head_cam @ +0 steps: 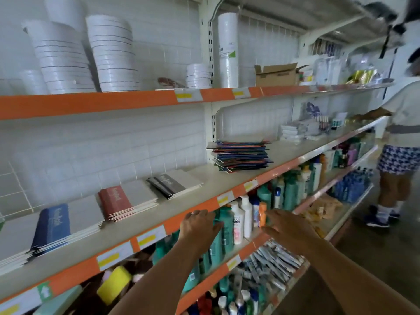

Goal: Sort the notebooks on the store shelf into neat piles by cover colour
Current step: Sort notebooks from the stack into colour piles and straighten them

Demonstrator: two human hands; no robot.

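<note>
On the middle shelf (141,226) lie three neat piles of notebooks: a blue pile (54,223) at the left, a red pile (118,201) in the middle and a black pile (169,184) to its right. Farther right a thick mixed stack of coloured notebooks (241,155) sits slightly askew. A grey pile shows at the far left edge (13,246). My left hand (198,223) and my right hand (288,226) hover in front of the shelf's orange edge, fingers spread, holding nothing.
Stacks of white plates (111,55) and a cardboard box (276,75) fill the shelf above. Bottles (236,221) crowd the shelf below. Another person (400,137) stands at the right end of the aisle, reaching onto the same shelf.
</note>
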